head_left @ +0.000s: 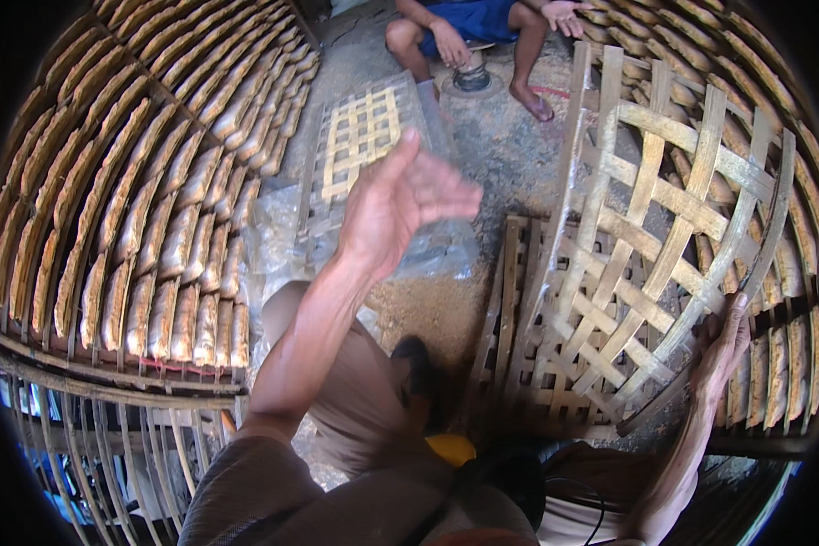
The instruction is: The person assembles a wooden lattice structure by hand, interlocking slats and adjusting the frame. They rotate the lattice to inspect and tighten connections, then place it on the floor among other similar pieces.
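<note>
My left hand (391,205) is raised in front of me, fingers stretched out and slightly smeared by motion. Nothing is in it. Off to the right, my right hand (731,341) grips the lower right edge of a woven bamboo lattice tray (642,241), some of its fingers hidden. That tray stands tilted up on its side, with wide gaps between its strips. Beyond my left hand, a second bamboo lattice tray (359,136) lies flat on the floor near crumpled clear plastic sheeting (428,250).
Racks of brown-and-white slabs (146,200) line the left side; similar slabs (773,373) fill the right. More lattice trays (510,300) lean beside the held one. At the far side sits a person in blue shorts (482,23), one hand over a small round dark object (471,80).
</note>
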Motion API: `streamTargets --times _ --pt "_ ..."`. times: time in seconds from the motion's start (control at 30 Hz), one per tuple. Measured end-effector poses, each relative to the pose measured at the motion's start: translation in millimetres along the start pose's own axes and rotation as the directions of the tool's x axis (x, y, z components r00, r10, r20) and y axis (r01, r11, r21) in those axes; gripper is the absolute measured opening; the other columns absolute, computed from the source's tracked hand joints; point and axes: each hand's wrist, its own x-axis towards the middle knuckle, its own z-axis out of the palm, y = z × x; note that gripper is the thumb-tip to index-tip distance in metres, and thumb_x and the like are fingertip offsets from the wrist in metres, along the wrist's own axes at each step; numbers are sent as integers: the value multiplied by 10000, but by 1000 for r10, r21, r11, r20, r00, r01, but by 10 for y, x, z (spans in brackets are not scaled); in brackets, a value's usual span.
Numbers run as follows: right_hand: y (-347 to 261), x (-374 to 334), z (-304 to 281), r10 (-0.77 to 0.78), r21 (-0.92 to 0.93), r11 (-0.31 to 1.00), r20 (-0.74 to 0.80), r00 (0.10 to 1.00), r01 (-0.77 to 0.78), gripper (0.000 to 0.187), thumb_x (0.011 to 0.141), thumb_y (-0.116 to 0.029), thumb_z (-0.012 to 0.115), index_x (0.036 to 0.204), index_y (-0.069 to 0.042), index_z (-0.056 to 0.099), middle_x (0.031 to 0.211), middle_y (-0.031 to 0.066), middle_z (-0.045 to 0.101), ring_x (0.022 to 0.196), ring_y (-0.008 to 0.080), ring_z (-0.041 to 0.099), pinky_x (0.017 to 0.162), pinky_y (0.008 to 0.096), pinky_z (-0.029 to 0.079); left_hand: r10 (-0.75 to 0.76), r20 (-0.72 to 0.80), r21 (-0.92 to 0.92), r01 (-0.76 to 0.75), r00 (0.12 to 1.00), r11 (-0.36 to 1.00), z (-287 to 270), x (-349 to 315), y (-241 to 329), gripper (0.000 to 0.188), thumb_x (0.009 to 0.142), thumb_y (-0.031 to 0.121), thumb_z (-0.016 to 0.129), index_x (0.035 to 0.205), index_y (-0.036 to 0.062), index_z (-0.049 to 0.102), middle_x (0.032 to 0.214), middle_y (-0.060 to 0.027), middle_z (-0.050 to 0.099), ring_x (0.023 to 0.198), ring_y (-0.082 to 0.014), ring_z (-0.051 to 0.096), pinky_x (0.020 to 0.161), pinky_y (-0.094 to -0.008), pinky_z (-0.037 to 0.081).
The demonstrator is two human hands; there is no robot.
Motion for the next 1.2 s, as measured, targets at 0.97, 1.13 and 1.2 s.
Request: streamTargets --times 0.97,1.13,1.2 --pt "-299 -152 -28 95 -182 983 525 846 3 521 906 -47 666 1383 89 506 1181 153 696 1080 202 650 961 354 510 -7 -130 324 49 991 945 508 -154 -397 439 1075 442 540 974 46 699 746 -43 678 599 -99 628 559 -240 519" --pt "121 -169 -36 -43 -229 964 365 930 134 565 939 -24 613 1469 77 444 1249 151 650 1119 175 601 986 308 475 -77 -131 365 120 988 923 570 -154 -491 472 1053 500 568 1081 42 679 793 -76 702 624 -149 651 609 -305 527" --pt "-190 -209 99 263 -285 945 377 888 -159 615 903 -60 694 1474 38 486 1283 167 667 1156 224 628 993 369 504 -78 -82 369 103 994 924 473 -161 -526 496 1063 499 548 1112 20 669 819 -92 704 633 -144 653 587 -278 522"
